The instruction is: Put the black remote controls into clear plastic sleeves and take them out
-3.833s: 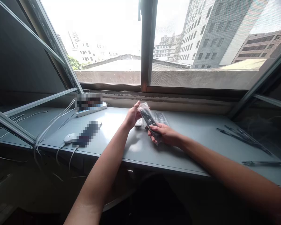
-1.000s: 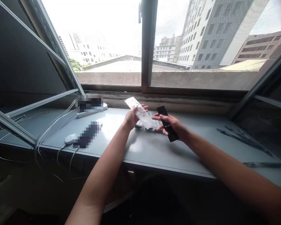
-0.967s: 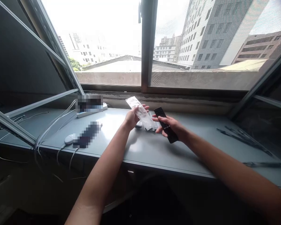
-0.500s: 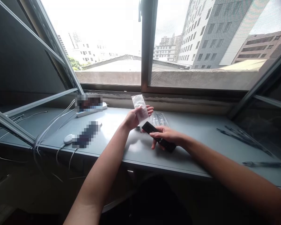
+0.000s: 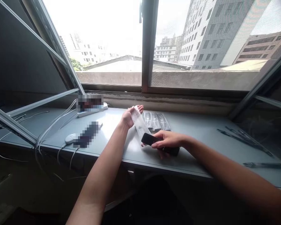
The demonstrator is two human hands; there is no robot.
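My left hand (image 5: 127,118) holds the upper end of a thin, translucent plastic bag (image 5: 140,124), its thumb on the bag and some fingertips showing beyond it. The bag slants down toward my right hand (image 5: 170,138), which is closed around a black remote control (image 5: 149,139). The front end of the remote lies against the bag's lower end; whether it is inside the opening I cannot tell. Just behind, several dark items in clear plastic wrapping (image 5: 157,122) lie side by side on the grey desk (image 5: 201,137).
At the left are a white power strip (image 5: 93,110), a blurred-out phone-like object (image 5: 87,136), a round white charger (image 5: 69,138) and loose white cables (image 5: 45,131). Pens (image 5: 263,165) lie at the right. Metal frames (image 5: 43,101) slope at both sides, before a window (image 5: 146,47).
My left hand has moved slightly left, with the bag lower and more slanted. My right hand and the remote have shifted down and right, showing more of the wrapped items.
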